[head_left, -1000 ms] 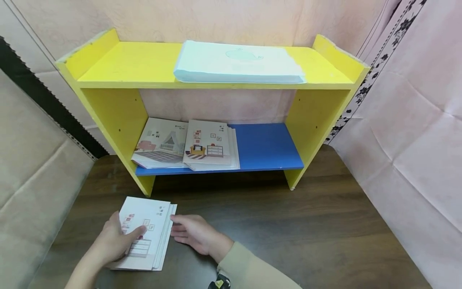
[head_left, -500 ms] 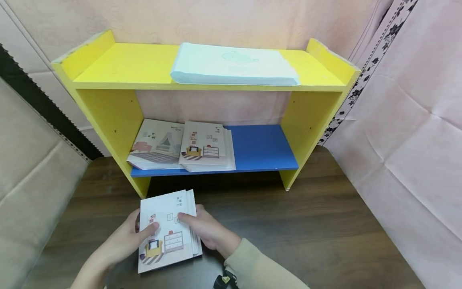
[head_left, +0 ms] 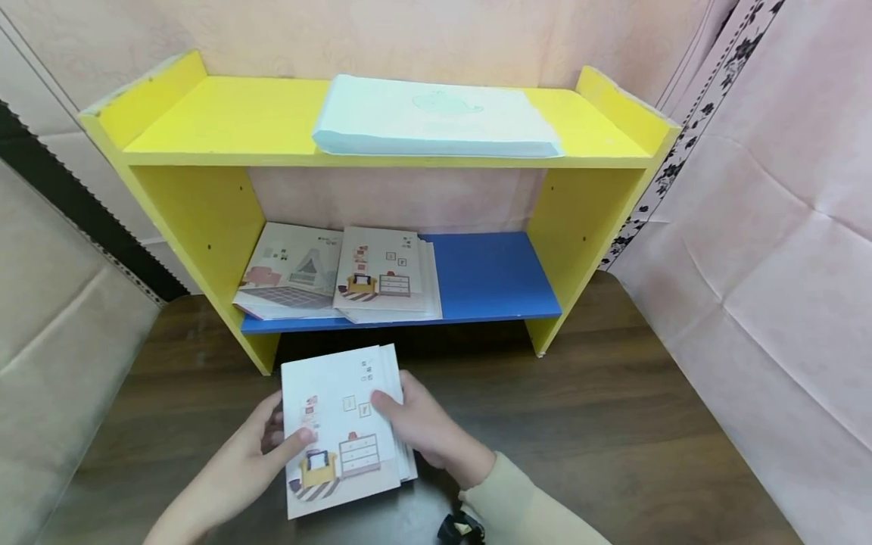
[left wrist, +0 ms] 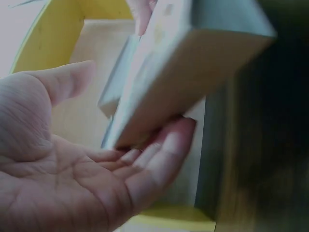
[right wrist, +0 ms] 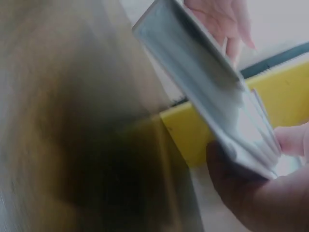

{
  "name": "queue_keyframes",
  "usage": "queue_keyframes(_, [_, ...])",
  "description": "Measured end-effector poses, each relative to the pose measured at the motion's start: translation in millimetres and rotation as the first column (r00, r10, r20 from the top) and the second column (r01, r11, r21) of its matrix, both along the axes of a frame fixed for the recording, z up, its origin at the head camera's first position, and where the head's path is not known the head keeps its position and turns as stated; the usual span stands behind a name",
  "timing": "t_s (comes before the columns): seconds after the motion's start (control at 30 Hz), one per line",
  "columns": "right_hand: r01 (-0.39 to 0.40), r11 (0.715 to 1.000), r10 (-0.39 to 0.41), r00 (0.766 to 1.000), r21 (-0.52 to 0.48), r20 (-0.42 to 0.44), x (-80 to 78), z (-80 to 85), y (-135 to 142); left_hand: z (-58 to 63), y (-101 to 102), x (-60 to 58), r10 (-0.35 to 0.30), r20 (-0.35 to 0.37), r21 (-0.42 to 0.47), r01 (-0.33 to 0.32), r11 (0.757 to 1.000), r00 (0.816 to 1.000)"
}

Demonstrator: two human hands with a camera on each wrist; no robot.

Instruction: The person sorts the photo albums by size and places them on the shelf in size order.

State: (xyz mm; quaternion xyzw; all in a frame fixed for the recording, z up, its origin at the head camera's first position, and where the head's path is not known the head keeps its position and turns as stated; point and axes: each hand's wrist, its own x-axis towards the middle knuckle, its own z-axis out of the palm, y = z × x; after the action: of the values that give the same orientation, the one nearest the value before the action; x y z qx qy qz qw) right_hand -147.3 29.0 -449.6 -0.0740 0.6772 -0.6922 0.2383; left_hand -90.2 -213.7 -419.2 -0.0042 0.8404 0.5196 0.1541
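A small stack of white booklets (head_left: 341, 431) tilts above the table in front of the shelf, its top cover printed with a desk and a chest of drawers. My right hand (head_left: 436, 428) grips the right edge, thumb on the cover and fingers underneath; the right wrist view shows this grip around the stack (right wrist: 207, 92). At the left edge is my left hand (head_left: 248, 458). In the left wrist view its thumb stands off the booklets while its fairly straight fingers (left wrist: 159, 164) touch them from below.
A yellow shelf unit (head_left: 187, 227) with a blue lower board (head_left: 490, 272) stands behind. On that board lie a booklet pile with a tent cover (head_left: 293, 269) and another pile with a matching desk cover (head_left: 381, 265). A pale blue pack (head_left: 436, 117) lies on top. Curtains hang at both sides.
The stack has moved right and toward the shelf, turning slightly. My right hand has gone from touching its edge with straight fingers to gripping it. The left hand has moved along with it.
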Motion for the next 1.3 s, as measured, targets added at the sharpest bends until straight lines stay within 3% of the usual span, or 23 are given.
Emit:
queue_keyframes(0.17, [-0.029,0.998,0.026,0.998,-0.059,-0.052,-6.6,16.1,35,-4.4,26,6.8,-0.066,-0.054,0.117,0.072,0.99,0.996])
queue_keyframes(0.27, [-0.048,0.995,0.04,0.995,-0.083,-0.088,-12.2,23.9,54,-11.4,44,9.5,-0.151,-0.066,0.193,0.161,0.968,0.986])
queue_keyframes(0.37, [-0.049,0.995,0.039,0.994,-0.088,-0.107,-19.6,29.9,72,-18.2,63,9.3,-0.19,-0.049,0.291,0.196,0.936,0.98])
queue_keyframes(0.67, [-0.031,0.993,0.017,0.991,-0.11,-0.134,-39.1,36.1,112,-21.3,110,-7.4,-0.113,-0.106,0.431,0.148,0.89,0.988])
queue_keyframes(1.0, [0.039,0.994,-0.046,0.996,-0.1,-0.071,-52.3,32.5,125,-17.5,129,-28.5,-0.034,-0.145,0.491,0.102,0.865,0.989])
queue_keyframes(1.3, [0.062,0.992,-0.065,0.998,-0.113,-0.021,-46.9,31.6,141,-8.4,138,-37.8,-0.073,-0.122,0.522,0.126,0.844,0.99])
